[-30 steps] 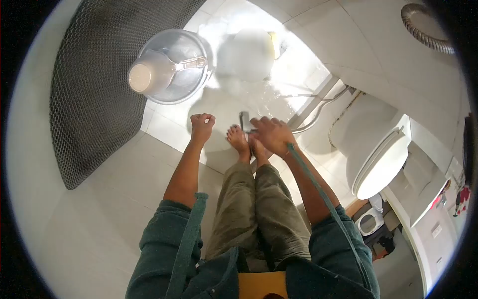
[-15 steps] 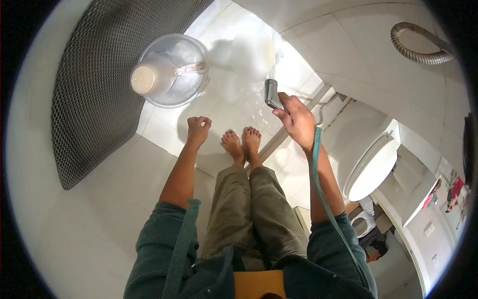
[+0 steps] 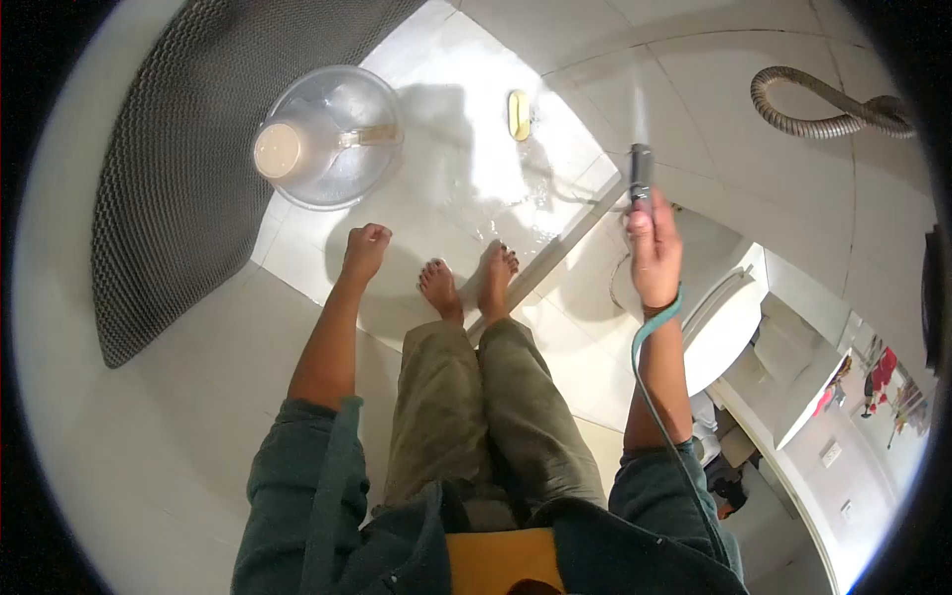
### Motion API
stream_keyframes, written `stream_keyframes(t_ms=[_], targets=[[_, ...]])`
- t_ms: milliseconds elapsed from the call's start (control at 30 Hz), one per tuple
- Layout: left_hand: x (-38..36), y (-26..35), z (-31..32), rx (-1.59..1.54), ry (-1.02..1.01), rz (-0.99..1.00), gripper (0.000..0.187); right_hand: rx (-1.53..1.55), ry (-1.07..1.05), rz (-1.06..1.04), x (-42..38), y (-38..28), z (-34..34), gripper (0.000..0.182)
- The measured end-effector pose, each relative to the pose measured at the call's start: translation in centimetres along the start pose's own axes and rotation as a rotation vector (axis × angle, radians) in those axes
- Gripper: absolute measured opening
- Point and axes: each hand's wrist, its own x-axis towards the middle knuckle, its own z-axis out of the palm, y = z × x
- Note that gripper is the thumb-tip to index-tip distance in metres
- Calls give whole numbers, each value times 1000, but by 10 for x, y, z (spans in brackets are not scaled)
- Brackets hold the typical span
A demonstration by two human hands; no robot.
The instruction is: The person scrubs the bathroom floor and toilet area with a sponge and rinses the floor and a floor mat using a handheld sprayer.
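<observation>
My right hand (image 3: 656,253) is wrapped around a grey handheld shower head (image 3: 641,171), held up near the tiled wall. Water streams from its head toward the wall. My left hand (image 3: 367,250) hangs over the floor with fingers curled in, and nothing shows in it. Beyond it, a clear plastic bucket (image 3: 372,174) stands by the wall, with a pale dipper (image 3: 288,149) resting in its top. An oblong yellow and white thing (image 3: 519,115), perhaps a scrub brush, lies on the wet tiles.
A looped metal hose (image 3: 793,124) hangs at the upper right. A raised floor ledge (image 3: 555,256) runs between my bare feet and the white toilet (image 3: 729,322). A dark textured panel (image 3: 178,188) covers part of the left side. Water is splashed over the floor tiles (image 3: 426,213).
My right hand has swung the shower head right and up, turning its spray from the floor toward the wall. The yellow thing is now clearly visible. The metal hose has shifted and twisted.
</observation>
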Motion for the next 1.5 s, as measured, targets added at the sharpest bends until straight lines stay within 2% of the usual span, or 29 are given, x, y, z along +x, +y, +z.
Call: stream_keyframes(t_ms=[33,100,167,233,367,433,467,500,533,567,633,700,833,900,933,1000,1033,1067,1100,1133,1167,1200,1233,1300,1367,1400,1433,1467,1500], targets=[[-2,3,0,-4,-3,-7,21,134,27,83,1,-4,-6,39],[-8,13,2,-346,-57,-144,20,182,15,123,4,-13,-4,38],[-11,19,8,-394,-53,-145,19,256,-83,274,5,-6,2,37],[-9,20,19,-588,-63,-133,20,303,-149,281,2,1,7,39],[-23,79,35,-574,-127,-214,23,232,-208,220,-24,13,31,42],[-25,92,53,-620,-282,73,30,276,-286,222,-36,8,52,42],[-31,105,59,-621,-281,62,30,38,-303,-26,-43,18,58,42],[-40,119,65,-676,-392,132,34,78,-441,98,-44,14,64,44],[-49,132,71,-732,-500,202,39,57,-470,54,-44,15,69,45],[-54,134,82,-734,-493,193,39,36,-498,11,-45,17,75,46],[-66,133,107,-1186,-606,-127,49,78,-448,20,-46,22,86,46],[-82,140,115,-1264,-596,-144,56,113,-398,34,-45,23,94,47],[-96,167,136,-1539,-511,-26,64,205,-358,103,-31,36,105,43],[-94,178,148,-1637,-192,-102,63,-54,-354,-217,-16,49,111,23],[-90,171,157,-1646,-179,-112,63,-53,-371,-216,-7,57,111,23],[-80,154,177,-1597,-87,-17,62,-304,-566,-430,23,67,107,19],[-77,148,184,-1606,-76,-28,62,-242,-442,-85,31,94,124,17],[-76,144,186,-1603,-21,-91,62,-117,-380,-185,45,114,131,19],[-74,138,188,-1597,34,-154,62,-151,-364,-46,60,138,144,25],[-70,132,191,-1657,101,-162,61,-179,-378,119,74,174,163,17],[-69,126,194,-1664,113,-170,61,-148,-508,379,95,173,167,24],[-68,120,194,-1748,204,-207,62,-274,-499,222,103,220,188,32],[-64,112,196,-1828,297,-239,63,-272,-531,335,117,243,201,42],[-59,93,208,-1839,341,-228,60,-568,-530,225,145,293,232,57],[-52,81,212,-1826,389,-340,59,-570,-449,348,173,313,260,62],[-49,69,218,-1835,382,-334,60,-684,-408,231,186,318,274,67],[-48,60,226,-1832,400,-343,60,-826,-437,271,200,322,284,76],[-48,57,230,-1847,412,-312,60,-858,-434,245,215,364,300,85],[-48,56,235,-1862,424,-274,60,-795,-351,374,213,340,298,89]])
